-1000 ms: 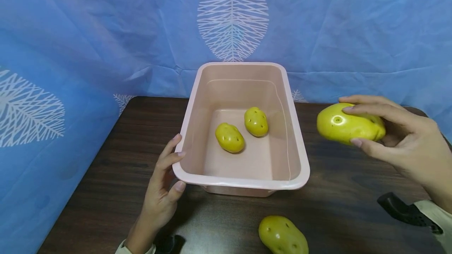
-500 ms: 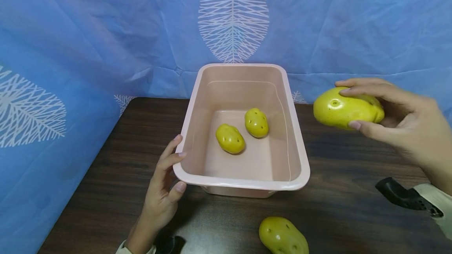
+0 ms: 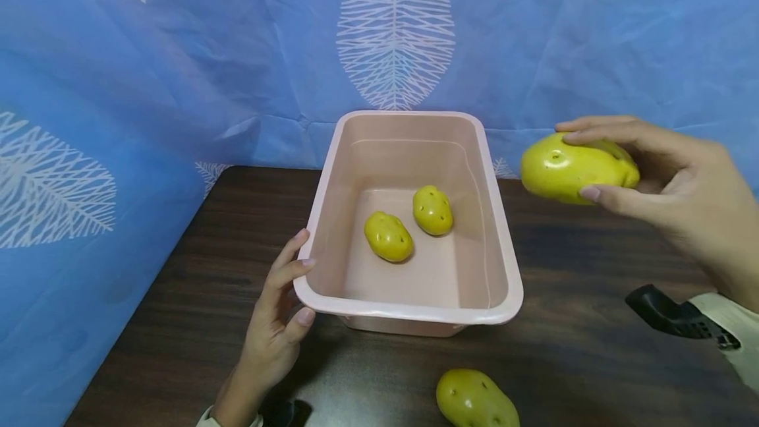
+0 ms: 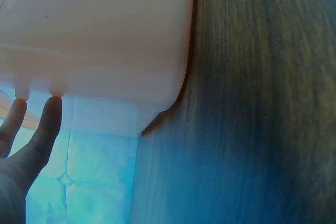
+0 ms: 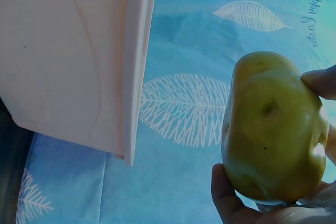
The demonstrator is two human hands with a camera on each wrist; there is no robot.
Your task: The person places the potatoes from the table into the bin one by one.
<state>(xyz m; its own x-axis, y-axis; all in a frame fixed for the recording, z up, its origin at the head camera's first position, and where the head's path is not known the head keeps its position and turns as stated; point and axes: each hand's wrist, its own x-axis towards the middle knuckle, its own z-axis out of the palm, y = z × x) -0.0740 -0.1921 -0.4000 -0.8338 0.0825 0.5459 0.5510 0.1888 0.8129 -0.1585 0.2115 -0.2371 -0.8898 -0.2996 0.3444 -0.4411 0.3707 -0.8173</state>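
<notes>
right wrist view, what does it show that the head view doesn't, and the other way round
Only the right wrist view shows the lettering on the blue cloth.

Only the head view shows the left hand touching the tub, the two potatoes inside it, and the loose potato near the bottom edge.

Both show the right hand holding the raised potato, plus the tub and leaf-patterned cloth.

We find the bin on the table, the cloth behind it. Inside, the first potato lies nearer and left of the second potato. The left hand is at the bin's near left corner; the right hand, holding the third potato, is right of it. The fourth potato (we see only part) lies before the bin.
</notes>
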